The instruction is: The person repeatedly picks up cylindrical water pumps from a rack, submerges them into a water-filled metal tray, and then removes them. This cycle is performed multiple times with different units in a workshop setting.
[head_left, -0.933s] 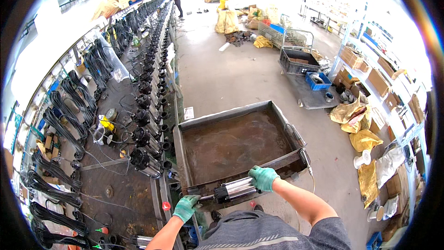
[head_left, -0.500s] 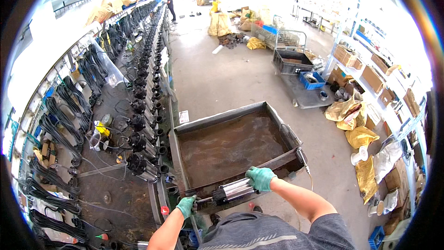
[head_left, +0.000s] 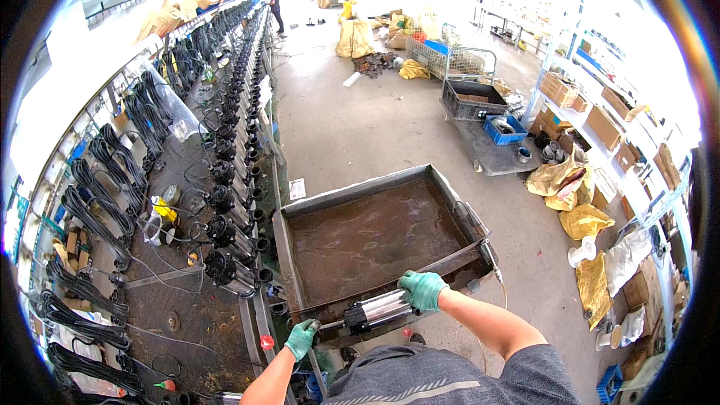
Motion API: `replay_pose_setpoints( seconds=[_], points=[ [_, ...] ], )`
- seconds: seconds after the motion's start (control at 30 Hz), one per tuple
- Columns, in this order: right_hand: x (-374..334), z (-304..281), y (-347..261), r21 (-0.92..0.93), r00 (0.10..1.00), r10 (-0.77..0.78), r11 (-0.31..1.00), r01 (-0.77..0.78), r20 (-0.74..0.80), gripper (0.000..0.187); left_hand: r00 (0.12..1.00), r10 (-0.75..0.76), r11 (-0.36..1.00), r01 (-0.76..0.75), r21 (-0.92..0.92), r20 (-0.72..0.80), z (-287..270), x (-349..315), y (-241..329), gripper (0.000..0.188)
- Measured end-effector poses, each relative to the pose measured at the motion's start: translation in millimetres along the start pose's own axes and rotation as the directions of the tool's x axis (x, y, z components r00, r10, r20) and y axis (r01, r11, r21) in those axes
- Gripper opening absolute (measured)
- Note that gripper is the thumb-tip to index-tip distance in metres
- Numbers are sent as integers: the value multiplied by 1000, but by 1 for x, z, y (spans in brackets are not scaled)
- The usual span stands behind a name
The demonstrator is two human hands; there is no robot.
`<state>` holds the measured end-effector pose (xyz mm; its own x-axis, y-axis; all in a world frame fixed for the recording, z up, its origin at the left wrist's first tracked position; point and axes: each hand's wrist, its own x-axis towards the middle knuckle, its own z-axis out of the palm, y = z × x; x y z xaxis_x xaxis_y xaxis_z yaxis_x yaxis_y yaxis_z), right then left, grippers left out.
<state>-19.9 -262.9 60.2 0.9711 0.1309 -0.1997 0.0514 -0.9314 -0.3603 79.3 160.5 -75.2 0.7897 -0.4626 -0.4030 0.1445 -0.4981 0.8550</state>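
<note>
A silver cylindrical pump motor (head_left: 381,309) with a black end lies level across the near edge of an open metal tank (head_left: 358,189). My left hand (head_left: 301,339), in a green glove, is closed around the thin shaft at its left end. The other green-gloved hand, my right hand (head_left: 424,290), grips the right end of the body from above, its fingers partly hidden. Murky brown liquid (head_left: 375,232) fills the tank just beyond the motor.
Similar upright pumps (head_left: 231,274) stand in a long row on the left bench, beside coiled black cables (head_left: 90,259). A hose (head_left: 505,296) hangs at the tank's right corner. Farther right are a cart with a black crate (head_left: 474,101), yellow sacks (head_left: 585,221) and shelving. Another person (head_left: 275,11) stands far back.
The liquid's surface looks calmer, with fewer ripples than before. Both hands and the pump motor stay in almost the same place.
</note>
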Motion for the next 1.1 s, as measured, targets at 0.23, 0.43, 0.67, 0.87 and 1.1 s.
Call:
replay_pose_setpoints(
  seconds=[0.23,0.43,0.67,0.87,1.1],
  points=[
    [0,7,5,-13,999,-22,1000,22,-31,28,998,35,989,-41,-144,-43,5,-1,-17,41],
    [3,7,5,-18,1000,-19,1000,19,-9,30,873,-485,778,459,-430,54,10,10,-5,34],
    [0,10,5,3,1000,17,1000,-16,-14,31,959,246,943,-205,261,-138,10,-27,26,36],
    [1,6,4,-23,1000,11,1000,-11,-1,30,929,364,880,-365,304,62,-8,-25,25,37],
    [0,12,10,-10,999,-14,1000,14,-43,28,859,-495,766,504,-400,133,4,9,35,40]
  ],
)
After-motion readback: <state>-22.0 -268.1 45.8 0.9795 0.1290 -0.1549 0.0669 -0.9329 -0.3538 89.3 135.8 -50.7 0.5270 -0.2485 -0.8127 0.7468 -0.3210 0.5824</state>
